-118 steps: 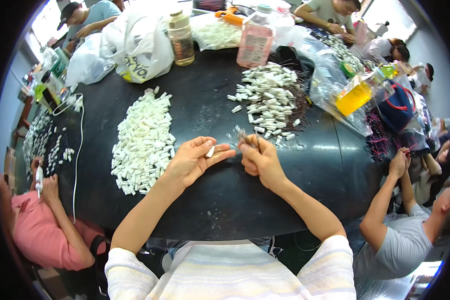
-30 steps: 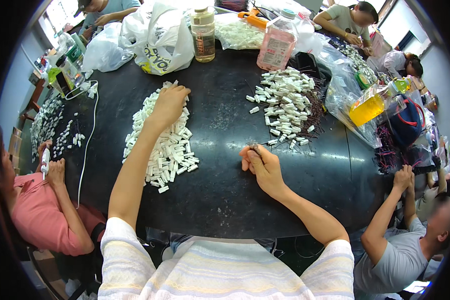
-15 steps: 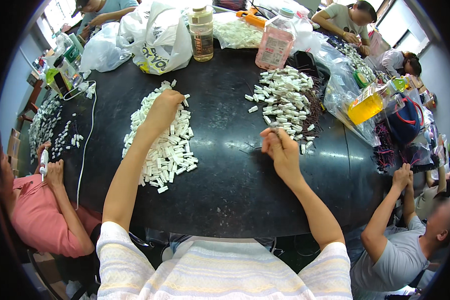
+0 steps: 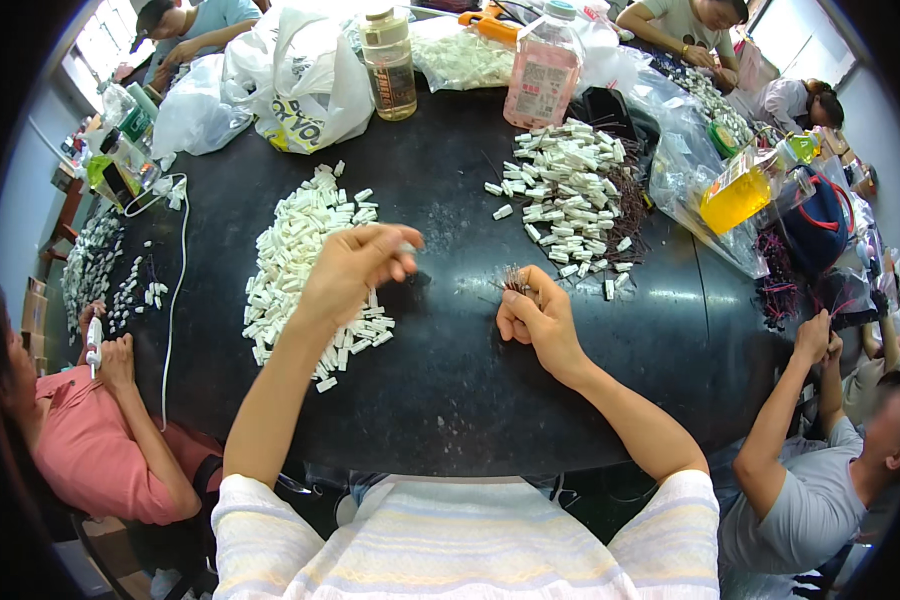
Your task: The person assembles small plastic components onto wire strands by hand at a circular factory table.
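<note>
My left hand [image 4: 355, 272] is pinched on a small white plastic piece [image 4: 407, 249], a little blurred by motion. It hovers over the right side of a pile of loose white plastic pieces [image 4: 295, 240]. Across from it, my right hand [image 4: 540, 325] is closed on a bundle of thin dark wires [image 4: 511, 283], whose ends stick up past the fingers. Beyond my right hand lies a second pile of white pieces [image 4: 570, 190], with thin dark wires [image 4: 625, 210] along its right side. A gap of bare black tabletop separates my two hands.
A white plastic bag [image 4: 310, 85], a bottle of brown liquid [image 4: 390, 75] and a bottle of pink liquid [image 4: 543, 75] stand at the far side. A white cable [image 4: 177, 290] runs down the left. Co-workers sit left, right and across the black table [image 4: 450, 400].
My left hand has come off the left pile toward the right, with a white piece in its fingers. My right hand has drawn slightly left and nearer, away from the right pile.
</note>
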Demonstrator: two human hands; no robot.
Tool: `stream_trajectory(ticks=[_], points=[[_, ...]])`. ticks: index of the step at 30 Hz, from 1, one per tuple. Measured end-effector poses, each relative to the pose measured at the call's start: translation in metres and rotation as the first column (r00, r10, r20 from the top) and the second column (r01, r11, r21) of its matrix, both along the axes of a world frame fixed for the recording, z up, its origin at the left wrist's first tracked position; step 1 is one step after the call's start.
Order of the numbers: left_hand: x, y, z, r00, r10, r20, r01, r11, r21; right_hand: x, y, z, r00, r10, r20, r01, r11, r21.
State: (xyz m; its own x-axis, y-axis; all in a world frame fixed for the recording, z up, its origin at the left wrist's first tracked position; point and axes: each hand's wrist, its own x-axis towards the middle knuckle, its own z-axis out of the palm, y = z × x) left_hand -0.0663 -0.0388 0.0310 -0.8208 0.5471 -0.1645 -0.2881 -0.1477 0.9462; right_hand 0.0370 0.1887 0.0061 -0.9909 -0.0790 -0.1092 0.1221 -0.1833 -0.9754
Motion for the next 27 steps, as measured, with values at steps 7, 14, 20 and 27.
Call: stream_trajectory(ticks=[7, 14, 20, 27], points=[[0.044, 0.031, -0.018, 0.945, -0.072, 0.319, 0.006, 0.979, 0.204, 0.000, -0.001, -0.003, 0.997, -0.054, -0.059, 0.055, 0.998, 0.025], [0.048, 0.031, -0.029, 0.975, -0.067, 0.211, 0.051, 0.995, 0.082, 0.003, -0.007, -0.002, 0.989, -0.040, -0.141, 0.060, 0.989, 0.138], [0.054, 0.038, -0.028, 0.963, 0.005, 0.268, -0.057, 0.981, 0.187, 0.004, -0.009, -0.007, 0.986, -0.043, -0.162, 0.065, 0.988, 0.137], [0.058, 0.034, -0.025, 1.000, 0.009, 0.029, -0.005, 0.989, -0.148, 0.006, -0.008, -0.004, 0.990, -0.037, -0.136, 0.056, 0.989, 0.135]])
